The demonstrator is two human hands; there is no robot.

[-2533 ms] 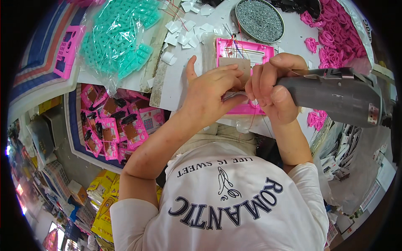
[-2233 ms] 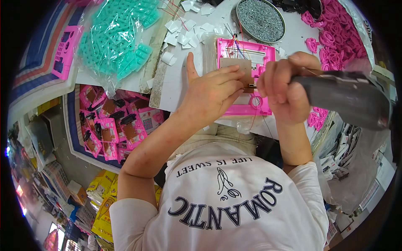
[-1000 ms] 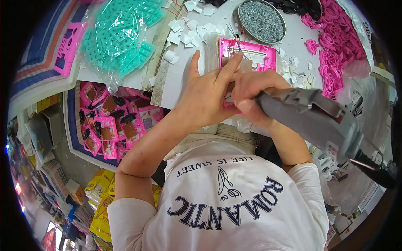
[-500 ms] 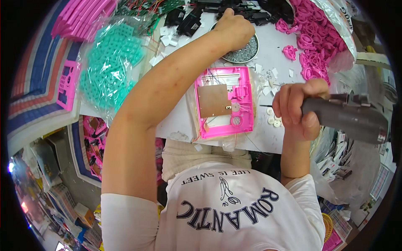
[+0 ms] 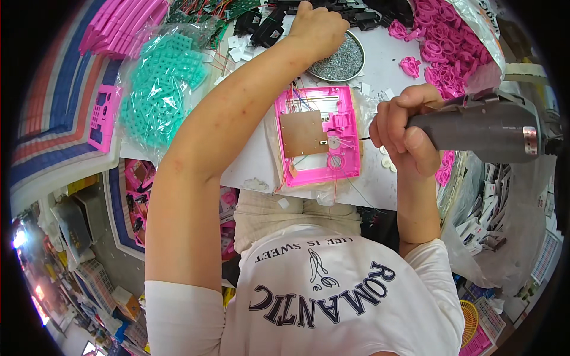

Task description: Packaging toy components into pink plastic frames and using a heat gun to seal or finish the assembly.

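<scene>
My right hand point(image 5: 405, 127) is wrapped round a dark grey electric screwdriver point(image 5: 475, 129) lying sideways, its thin bit pointing left at the edge of the pink plastic casing point(image 5: 289, 181). Fixed inside that open casing are a brown circuit board point(image 5: 300, 135), wires and a small round white part. Over the left rim of a round metal dish of small silvery screws point(image 5: 341, 59), my left hand point(image 5: 317, 32) is closed with bent fingers. Its fingertips are mostly hidden, so whatever they pinch does not show.
A clear bag of turquoise keypads point(image 5: 163, 89) lies on the left, below stacked pink panels point(image 5: 122, 26). Black parts point(image 5: 267, 26) and green circuit boards lie at the back. Pink ring-shaped parts point(image 5: 445, 47) spill from a bag at far right. Small white pieces are scattered about.
My right hand has brought the screwdriver left and away from me, its bit now close to the casing. My left hand has shifted slightly left over the dish.
</scene>
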